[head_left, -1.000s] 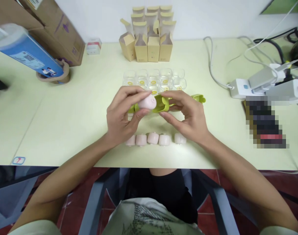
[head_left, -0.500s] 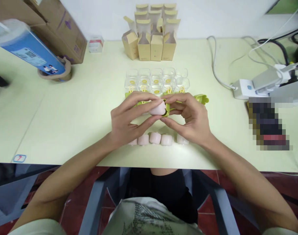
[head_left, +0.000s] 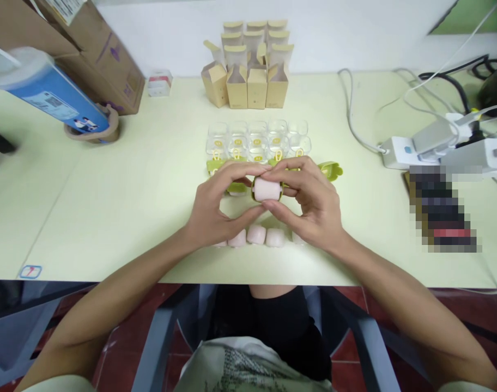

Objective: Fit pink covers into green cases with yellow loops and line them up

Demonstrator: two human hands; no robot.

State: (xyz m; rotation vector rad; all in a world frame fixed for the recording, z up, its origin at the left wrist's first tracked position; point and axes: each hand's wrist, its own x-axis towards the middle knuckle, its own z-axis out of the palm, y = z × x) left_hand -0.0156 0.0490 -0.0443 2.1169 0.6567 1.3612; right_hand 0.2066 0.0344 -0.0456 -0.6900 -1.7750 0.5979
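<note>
Held in front of me is a pale pink roller-like piece (head_left: 267, 189), seated in the opening of a small green plastic shell (head_left: 253, 191). My left hand (head_left: 211, 204) pinches the left part of this shell between thumb and fingers. On the other side, my right hand (head_left: 316, 204) grips it with thumb below and fingers above. A row of similar pale pink pieces (head_left: 256, 234) lies on the table below my hands. Other green shells (head_left: 237, 188) with yellow loops lie behind my hands, partly hidden, and one green shell (head_left: 331, 170) rests at the right.
Clear plastic covers (head_left: 237, 142) with yellow marks stand in rows beyond the shells. Several open cardboard boxes (head_left: 237, 90) are against the wall. At the left are a blue cylinder (head_left: 64, 98) and a large carton (head_left: 113, 62); at the right, a power strip (head_left: 404, 152) with cables.
The pink piece, previously tilted at the shell's edge in my left fingers, now sits inside the shell. Both hands have turned the shell so its opening faces me.
</note>
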